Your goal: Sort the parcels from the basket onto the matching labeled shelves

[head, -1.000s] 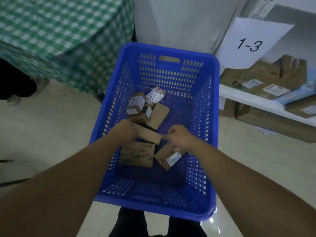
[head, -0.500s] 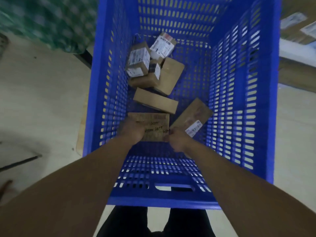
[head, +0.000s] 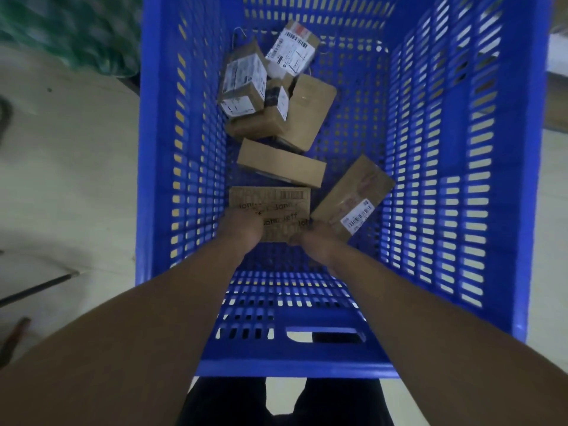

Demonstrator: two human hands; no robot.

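A green checked cloth (head: 70,29) hangs at the far left above a pale floor (head: 76,167), where a thin dark rod (head: 40,287) lies near the left edge. Just to its right stands the blue slatted basket (head: 292,370), seen from above, with both bare forearms reaching down into it. The left hand (head: 242,227) rests on the near left part of a flat printed parcel (head: 282,207) that lies on the basket floor; its fingers are hidden past the knuckles, so whether its grip is closed on the parcel cannot be told. Farther in, a small box with white labels (head: 244,81) sits in a heap with a second labelled box (head: 292,50) and a flat brown parcel (head: 310,112), all touching. Between that heap and the printed parcel lies a long plain parcel (head: 281,162), set at a slant. The right hand (head: 318,238) touches the near right corner of the printed parcel, and its grip is likewise too hidden to judge. Just beside it on the right, a brown parcel with a barcode sticker (head: 353,198) lies tilted, its near end against that hand.
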